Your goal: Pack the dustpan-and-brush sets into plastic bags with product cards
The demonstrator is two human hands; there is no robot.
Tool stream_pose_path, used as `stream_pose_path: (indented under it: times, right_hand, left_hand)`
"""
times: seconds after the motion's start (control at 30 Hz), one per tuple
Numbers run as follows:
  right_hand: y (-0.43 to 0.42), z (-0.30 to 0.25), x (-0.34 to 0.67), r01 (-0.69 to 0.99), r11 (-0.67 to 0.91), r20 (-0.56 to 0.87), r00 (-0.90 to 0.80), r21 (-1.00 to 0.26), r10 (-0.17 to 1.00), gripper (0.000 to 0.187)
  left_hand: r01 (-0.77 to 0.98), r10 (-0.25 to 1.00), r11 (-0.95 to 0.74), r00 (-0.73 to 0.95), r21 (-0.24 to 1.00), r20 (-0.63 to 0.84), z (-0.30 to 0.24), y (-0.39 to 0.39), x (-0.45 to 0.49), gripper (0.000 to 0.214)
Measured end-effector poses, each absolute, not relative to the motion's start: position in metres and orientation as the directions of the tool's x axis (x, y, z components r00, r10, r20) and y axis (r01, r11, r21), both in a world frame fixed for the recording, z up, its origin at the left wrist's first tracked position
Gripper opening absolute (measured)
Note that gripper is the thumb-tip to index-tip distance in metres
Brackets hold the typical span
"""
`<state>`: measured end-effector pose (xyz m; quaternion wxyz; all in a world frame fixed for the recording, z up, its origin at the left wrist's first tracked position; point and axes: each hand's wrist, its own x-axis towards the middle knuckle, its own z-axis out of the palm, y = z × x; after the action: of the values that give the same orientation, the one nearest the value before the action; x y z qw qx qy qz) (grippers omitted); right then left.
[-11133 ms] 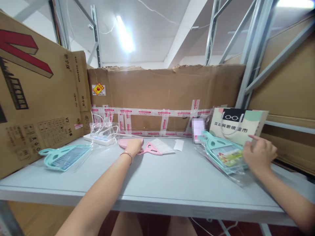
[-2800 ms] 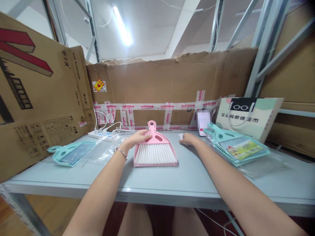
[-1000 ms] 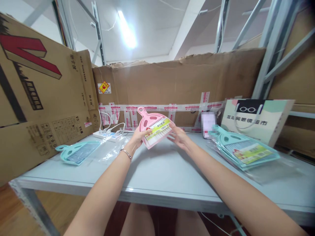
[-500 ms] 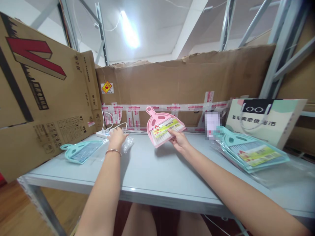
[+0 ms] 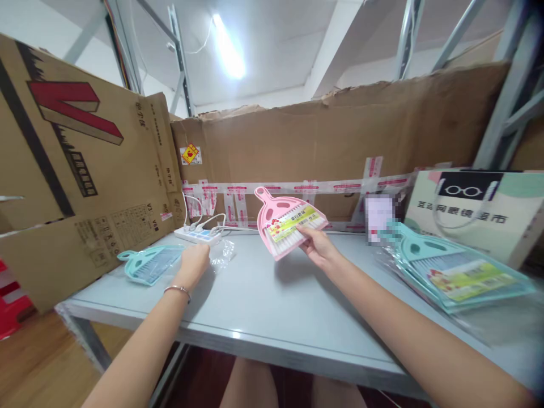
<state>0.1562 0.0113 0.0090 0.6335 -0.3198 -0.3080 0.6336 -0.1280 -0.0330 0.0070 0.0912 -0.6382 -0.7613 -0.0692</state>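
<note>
My right hand (image 5: 317,245) is closed on the lower edge of a pink dustpan (image 5: 285,222) with a white brush and a yellow label nested in it, held tilted above the grey table (image 5: 272,306). My left hand (image 5: 193,265) rests on the table with its fingers curled over a clear plastic bag (image 5: 221,254), beside a teal dustpan set (image 5: 148,264) that lies flat at the left.
A white power strip (image 5: 196,233) with cables sits at the back left. A stack of bagged teal dustpan sets (image 5: 454,272) lies at the right, before a paper bag (image 5: 476,212) printed with glasses. Cardboard walls (image 5: 323,141) close the back and left.
The pink dustpan set was lifted off the table with both hands. My left hand then let go and went down left to the clear bag; the right hand alone keeps it up.
</note>
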Motion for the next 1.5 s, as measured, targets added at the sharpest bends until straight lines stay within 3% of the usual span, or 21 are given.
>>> stream_pose_path:
  times: [0.13,0.27,0.53,0.63,0.83,1.0,1.17,1.37,1.5]
  right_hand:
    - [0.005,0.014,0.166,-0.593,-0.045,-0.031,-0.033,-0.804,0.999,0.02]
    - [-0.016,0.018,0.195,-0.531,-0.086,-0.07,-0.051,-0.843,0.996,0.02]
    - [-0.06,-0.01,0.25,-0.461,-0.211,-0.242,0.009,-0.862,0.97,0.042]
    - [-0.069,-0.021,0.255,-0.434,-0.283,-0.329,0.032,-0.855,0.944,0.049]
    - [-0.08,-0.018,0.25,-0.358,-0.441,-0.43,-0.115,-0.823,0.895,0.045]
    - [-0.078,-0.013,0.236,-0.26,-0.486,-0.439,-0.219,-0.835,0.871,0.034]
    - [-0.068,-0.018,0.213,-0.267,-0.475,-0.424,-0.227,-0.839,0.877,0.034]
    - [-0.064,-0.018,0.187,-0.381,-0.47,-0.42,-0.211,-0.796,0.882,0.04]
    - [-0.065,-0.02,0.179,-0.475,-0.431,-0.439,-0.102,-0.767,0.893,0.042]
  left_hand:
    - [0.988,0.933,0.133,-0.099,-0.075,0.347,0.03,-0.043,-0.112,0.028]
    - [0.985,0.894,-0.055,0.121,-0.162,0.431,0.038,-0.032,-0.081,0.022]
    - [0.932,0.911,-0.322,0.353,-0.169,0.212,-0.007,-0.005,-0.036,0.024]
    - [0.924,0.912,-0.324,0.363,-0.206,0.193,-0.016,-0.009,-0.041,0.025]
    - [0.94,0.951,-0.29,0.304,-0.18,0.06,-0.015,-0.012,-0.042,0.025]
    - [0.956,0.922,-0.27,0.291,-0.115,0.256,-0.007,-0.017,-0.036,0.024]
    - [0.886,0.787,-0.462,0.432,-0.045,0.441,-0.009,-0.027,-0.026,0.021]
    - [0.766,0.603,-0.618,0.606,-0.175,0.519,-0.006,-0.038,-0.012,0.017]
    - [0.734,0.571,-0.656,0.635,-0.175,0.52,-0.006,-0.042,-0.011,0.011]
